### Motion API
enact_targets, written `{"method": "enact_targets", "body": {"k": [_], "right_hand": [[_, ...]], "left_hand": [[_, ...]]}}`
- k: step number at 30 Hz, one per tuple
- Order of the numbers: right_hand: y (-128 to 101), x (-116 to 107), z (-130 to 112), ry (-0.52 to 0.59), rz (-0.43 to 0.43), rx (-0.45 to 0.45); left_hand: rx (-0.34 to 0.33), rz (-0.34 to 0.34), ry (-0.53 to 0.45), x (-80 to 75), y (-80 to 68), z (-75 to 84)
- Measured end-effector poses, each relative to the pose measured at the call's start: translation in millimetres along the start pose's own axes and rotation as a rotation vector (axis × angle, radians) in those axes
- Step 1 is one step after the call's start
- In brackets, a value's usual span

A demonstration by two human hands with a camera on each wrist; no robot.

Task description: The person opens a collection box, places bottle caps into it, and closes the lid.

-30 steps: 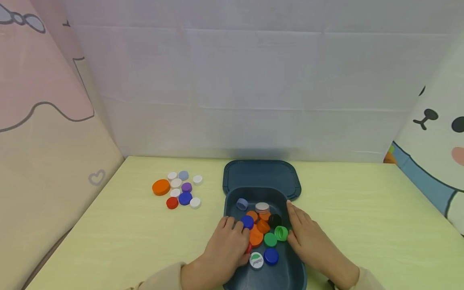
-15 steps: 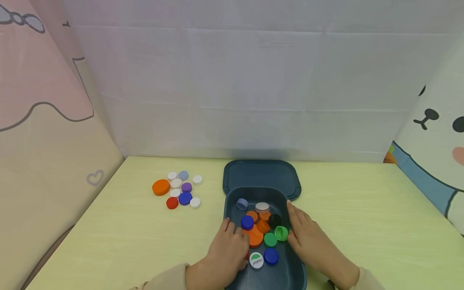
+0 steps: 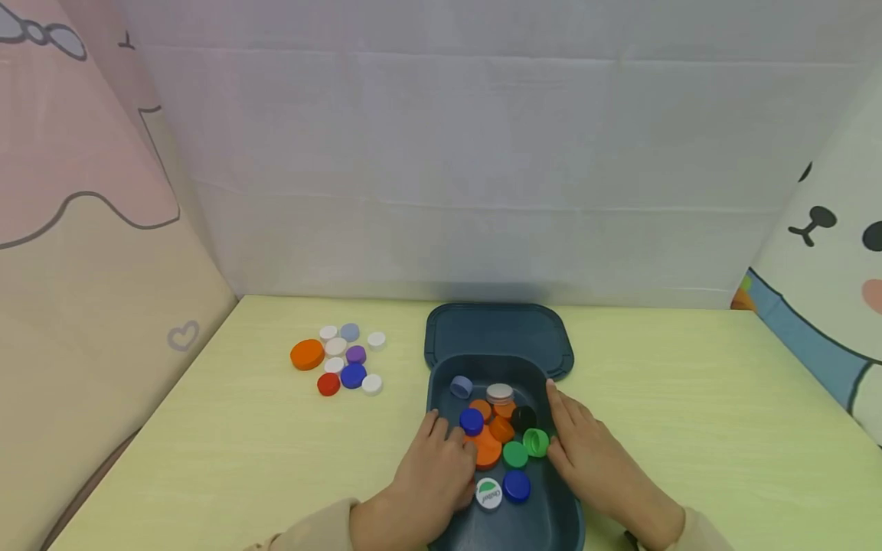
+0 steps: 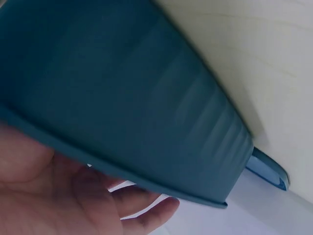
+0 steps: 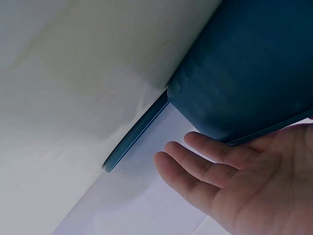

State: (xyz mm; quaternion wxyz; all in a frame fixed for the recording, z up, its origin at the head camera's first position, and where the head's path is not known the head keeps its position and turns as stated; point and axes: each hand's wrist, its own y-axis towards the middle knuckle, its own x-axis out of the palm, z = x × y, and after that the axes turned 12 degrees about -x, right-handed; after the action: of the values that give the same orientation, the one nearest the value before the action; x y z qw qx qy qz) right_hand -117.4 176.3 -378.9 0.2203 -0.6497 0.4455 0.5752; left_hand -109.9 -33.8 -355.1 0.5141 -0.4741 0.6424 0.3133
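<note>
A dark blue plastic box (image 3: 510, 528) holds several bottle caps: orange (image 3: 488, 450), blue (image 3: 516, 486), green (image 3: 514, 454), black (image 3: 524, 418) and a white one with a green print (image 3: 488, 494). My left hand (image 3: 430, 482) reaches over the left rim, with thumb and forefinger inside around a mostly hidden red cap (image 3: 472, 484). In the left wrist view the other fingers (image 4: 146, 210) lie outside that rim. My right hand (image 3: 596, 459) rests along the right rim; its fingers (image 5: 186, 171) are extended outside the wall.
The box's dark blue lid (image 3: 498, 333) lies flat behind it, partly covered by the box's far end. To the left, a loose group of caps sits on the pale yellow table (image 3: 241, 459), with a large orange cap (image 3: 307, 354) at its left side. A grey-white sheet (image 3: 482, 153) hangs behind.
My left hand has shifted slightly toward me with the red cap, now more hidden by the fingers. The blue cap beside it shows more fully. My right hand has stayed put.
</note>
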Motion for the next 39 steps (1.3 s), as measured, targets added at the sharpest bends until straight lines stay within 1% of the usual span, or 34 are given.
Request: {"method": "enact_targets", "body": {"k": [7,11,13,16,18,20,23,28,32,39], "right_hand": [[-0.3,-0.3,2.5,-0.011,0.011,-0.004],[-0.2,-0.1,3.1,-0.014,0.019,-0.01],[-0.2,0.1,3.3,-0.016,0.02,-0.013],[-0.2,0.3,3.4,-0.022,0.023,-0.016],[-0.2,0.4,3.4,-0.023,0.024,-0.014],[-0.2,0.3,3.3,-0.023,0.024,-0.012],[-0.3,0.2,2.9,-0.022,0.022,-0.01],[-0.8,0.6,2.7,-0.019,0.027,-0.018],[-0.7,0.4,2.6,-0.02,0.033,-0.025],[-0.3,0.8,0.2,-0.01,0.014,-0.008]], "left_hand": [[0.0,0.128,-0.089,-13.9,-3.8,-11.8],[-0.022,0.235,-0.144,-19.0,-3.9,-21.9],[-0.034,0.291,-0.157,-20.1,-3.3,-27.6],[-0.067,0.362,-0.169,-20.4,-0.5,-36.9],[-0.099,0.4,-0.176,-19.1,2.8,-43.8],[-0.135,0.423,-0.183,-17.1,6.5,-51.1],[-0.191,0.419,-0.184,-12.3,12.4,-62.4],[-0.27,0.364,-0.172,0.4,22.2,-79.8],[-0.305,0.341,-0.166,13.2,28.7,-90.5],[-0.343,0.264,-0.202,27.8,36.9,-103.0]]}}
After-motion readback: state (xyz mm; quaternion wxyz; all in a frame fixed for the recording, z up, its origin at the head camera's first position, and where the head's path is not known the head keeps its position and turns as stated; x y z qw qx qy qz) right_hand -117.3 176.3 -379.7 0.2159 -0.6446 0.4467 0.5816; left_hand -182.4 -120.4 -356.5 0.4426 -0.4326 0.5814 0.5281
